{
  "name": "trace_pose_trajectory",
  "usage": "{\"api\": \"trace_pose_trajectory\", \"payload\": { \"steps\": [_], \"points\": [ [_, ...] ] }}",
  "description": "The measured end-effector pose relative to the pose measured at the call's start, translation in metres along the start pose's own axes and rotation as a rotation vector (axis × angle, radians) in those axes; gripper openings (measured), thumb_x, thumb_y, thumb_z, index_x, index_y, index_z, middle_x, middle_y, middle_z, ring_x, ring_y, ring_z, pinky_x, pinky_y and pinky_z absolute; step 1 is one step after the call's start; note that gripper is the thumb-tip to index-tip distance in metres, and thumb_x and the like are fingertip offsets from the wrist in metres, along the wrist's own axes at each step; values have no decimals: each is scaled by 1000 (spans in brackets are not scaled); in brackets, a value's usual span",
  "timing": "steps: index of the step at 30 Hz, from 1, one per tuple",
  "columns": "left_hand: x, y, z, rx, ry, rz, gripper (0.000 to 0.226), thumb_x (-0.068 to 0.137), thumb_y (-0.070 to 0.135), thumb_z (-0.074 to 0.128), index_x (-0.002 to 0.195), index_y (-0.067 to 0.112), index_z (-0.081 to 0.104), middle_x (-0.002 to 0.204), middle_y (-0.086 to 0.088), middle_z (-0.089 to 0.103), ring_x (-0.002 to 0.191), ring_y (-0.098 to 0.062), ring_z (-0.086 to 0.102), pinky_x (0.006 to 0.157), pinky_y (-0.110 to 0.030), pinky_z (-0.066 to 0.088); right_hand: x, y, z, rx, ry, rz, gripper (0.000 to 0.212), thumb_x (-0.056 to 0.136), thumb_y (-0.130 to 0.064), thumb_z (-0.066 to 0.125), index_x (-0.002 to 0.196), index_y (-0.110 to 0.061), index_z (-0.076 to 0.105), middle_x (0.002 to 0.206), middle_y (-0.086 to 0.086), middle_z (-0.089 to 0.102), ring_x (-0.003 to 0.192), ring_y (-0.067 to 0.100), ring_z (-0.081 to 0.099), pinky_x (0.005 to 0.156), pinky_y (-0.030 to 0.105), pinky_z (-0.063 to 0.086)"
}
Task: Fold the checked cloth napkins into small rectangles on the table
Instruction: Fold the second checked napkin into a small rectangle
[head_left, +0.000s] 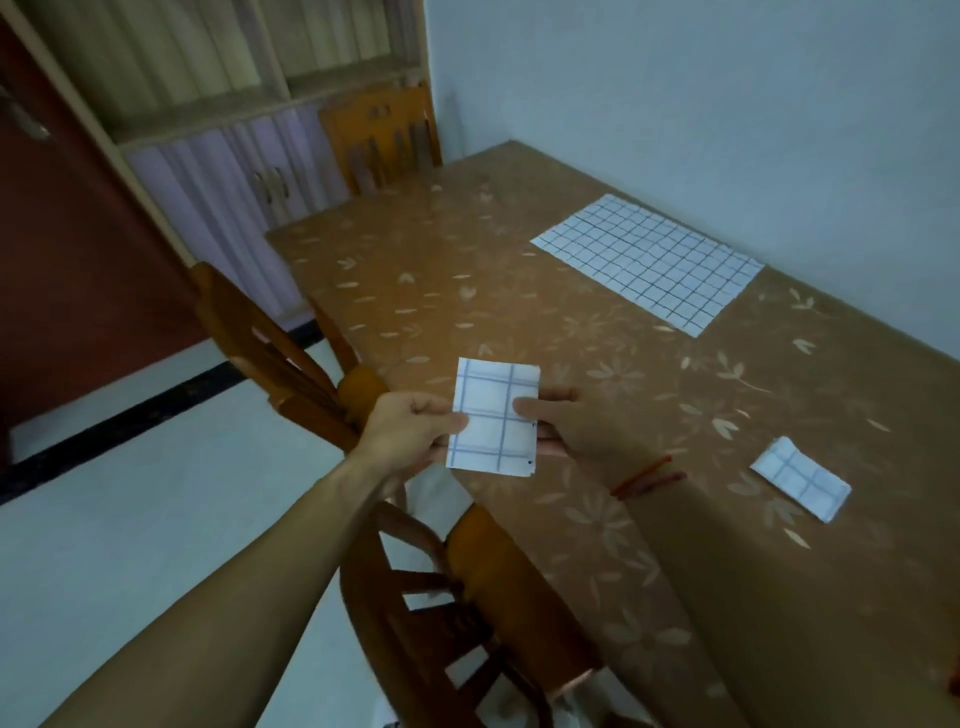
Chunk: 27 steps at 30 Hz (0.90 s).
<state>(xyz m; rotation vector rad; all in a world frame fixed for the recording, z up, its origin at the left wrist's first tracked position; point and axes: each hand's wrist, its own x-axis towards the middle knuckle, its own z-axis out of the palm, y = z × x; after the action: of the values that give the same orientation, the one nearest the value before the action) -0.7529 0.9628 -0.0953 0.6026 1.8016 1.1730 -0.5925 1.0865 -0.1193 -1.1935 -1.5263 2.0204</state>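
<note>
Above the near edge of the bench (597, 322), a folded checked napkin (496, 415) is held up between both hands. Its left edge is pinched by the fingers of the left hand (410, 428), its right edge by those of the right hand (582, 431), thumb on top. A second folded napkin (802, 477) lies on the bench to the right. An unfolded checked napkin (649, 260) is spread flat farther back, near the wall (727, 104).
</note>
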Motion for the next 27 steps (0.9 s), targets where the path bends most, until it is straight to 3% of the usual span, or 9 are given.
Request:
{"api": "trace_pose_trajectory", "payload": {
  "steps": [4, 7, 13, 19, 22, 27],
  "points": [
    [-3, -7, -56, -1, 99, 9, 7, 83, 7, 72, 89, 3, 71, 82, -4, 74, 70, -14, 73, 58, -26, 58, 18, -5, 60, -31, -58, 19, 25, 87, -13, 69, 111, -4, 68, 105, 15, 73, 92, 27, 72, 76, 39, 60],
    [-1, -14, -109, -3, 143, 6, 5, 83, 9, 71, 87, 5, 72, 85, -2, 72, 69, -13, 71, 56, -22, 55, 30, -10, 117, -27, -79, 53, 28, 86, -13, 70, 112, -4, 66, 107, 16, 72, 93, 28, 72, 73, 38, 61],
    [7, -23, -212, -46, 163, -3, 6, 82, 9, 72, 78, 12, 70, 84, -1, 69, 76, -16, 68, 57, -22, 56, 50, -21, 219, -41, -39, 95, 28, 85, -11, 71, 111, -2, 67, 104, 20, 72, 89, 32, 72, 51, 25, 55],
    [18, -29, -265, -59, 125, 11, 6, 82, 8, 73, 86, 8, 70, 91, -6, 70, 81, -19, 69, 65, -28, 60, 52, -37, 268, -41, -7, 64, 5, 87, -8, 69, 91, -10, 70, 82, 10, 76, 77, 23, 74, 65, 34, 61],
    [34, -26, -267, -64, 85, 28, 6, 82, 8, 72, 84, 11, 68, 87, -1, 70, 75, -14, 69, 56, -23, 57, 52, -43, 267, -32, 47, 85, 3, 85, -7, 70, 87, -9, 70, 74, 9, 75, 69, 21, 74, 62, 33, 61],
    [68, -15, -243, -37, -15, 48, 7, 82, 8, 73, 86, 11, 67, 89, -2, 70, 79, -17, 69, 62, -29, 59, 53, -46, 240, 5, 108, 128, 15, 86, -5, 70, 99, 2, 70, 92, 20, 74, 87, 30, 73, 78, 44, 60]
  ]
}}
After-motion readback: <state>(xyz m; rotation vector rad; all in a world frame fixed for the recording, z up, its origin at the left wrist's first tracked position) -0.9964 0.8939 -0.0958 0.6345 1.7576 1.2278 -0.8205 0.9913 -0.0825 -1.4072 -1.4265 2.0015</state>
